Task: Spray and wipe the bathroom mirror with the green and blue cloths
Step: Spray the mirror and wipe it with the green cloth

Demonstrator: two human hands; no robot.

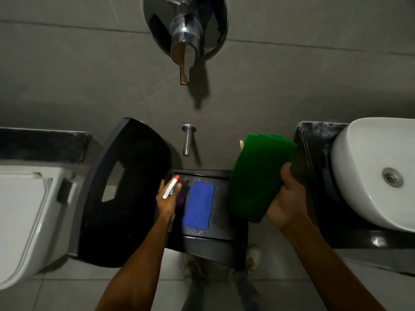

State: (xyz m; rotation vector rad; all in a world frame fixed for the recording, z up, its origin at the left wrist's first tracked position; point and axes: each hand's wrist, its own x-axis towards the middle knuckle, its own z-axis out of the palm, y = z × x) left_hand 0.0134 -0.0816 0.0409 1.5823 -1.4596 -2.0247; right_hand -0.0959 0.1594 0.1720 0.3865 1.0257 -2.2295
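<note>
My left hand (167, 199) grips a spray bottle (172, 186) with a white head, a red nozzle tip and a dark purple body, low over the left side of a black stool (208, 242). A folded blue cloth (198, 204) lies flat on the stool's seat, just right of the bottle. My right hand (289, 202) holds a folded green cloth (258, 176) up over the stool's right edge. No mirror is in view.
A white toilet (24, 212) stands at the left, with a black chair back (125, 187) beside it. A white basin (379, 173) sits on a dark counter at the right. Chrome shower fittings (185, 39) and a spout (187, 140) stick out of the grey tiled wall ahead.
</note>
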